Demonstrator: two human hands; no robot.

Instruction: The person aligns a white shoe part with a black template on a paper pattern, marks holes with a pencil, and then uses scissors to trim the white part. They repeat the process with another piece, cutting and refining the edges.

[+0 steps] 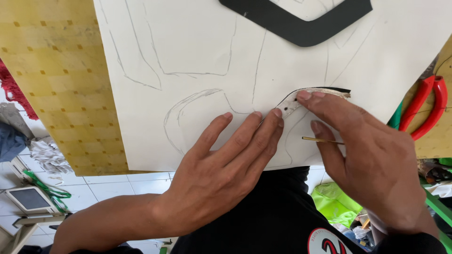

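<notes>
Seen from above, looking down at a desk (pixel 52 84) covered in yellow patterned material, with a large white sheet (pixel 188 42) laid on it and hanging over the near edge. Marked all over with curved pencil outlines (pixel 197 101).

Left hand (pixel 221 160) spread flat on the sheet, grip released and holding nothing, fingertips pressing down just beside and onto the left end of a small pale pattern piece (pixel 329 93). Lies near the sheet's right side, curved, dark along its upper edge, dotted with small holes at the left tip.

Right hand (pixel 367 155) arched over the same piece, forefinger tip pinning its top edge, grip closed loosely on a thin yellow stick (pixel 322 139) that pokes out leftward from between the fingers. Cannot tell whether a pencil or another marking tool, since the tip stays hidden.

Above, a black curved strip (pixel 301 26) resting on the sheet, well apart from both hands. At the far right, red-handled scissors (pixel 426 106) on the desk. Below the desk edge, pale floor tiles (pixel 117 186) and scattered cloth.

Judged from this: probably steadying the piece for marking around it. Best done by keeping even downward pressure from both sets of fingertips so nothing slides, holding fingers just inside the edge to leave the outline free, leaning the stick close against that edge, and watching the overhanging part of the sheet, which may flex.
</notes>
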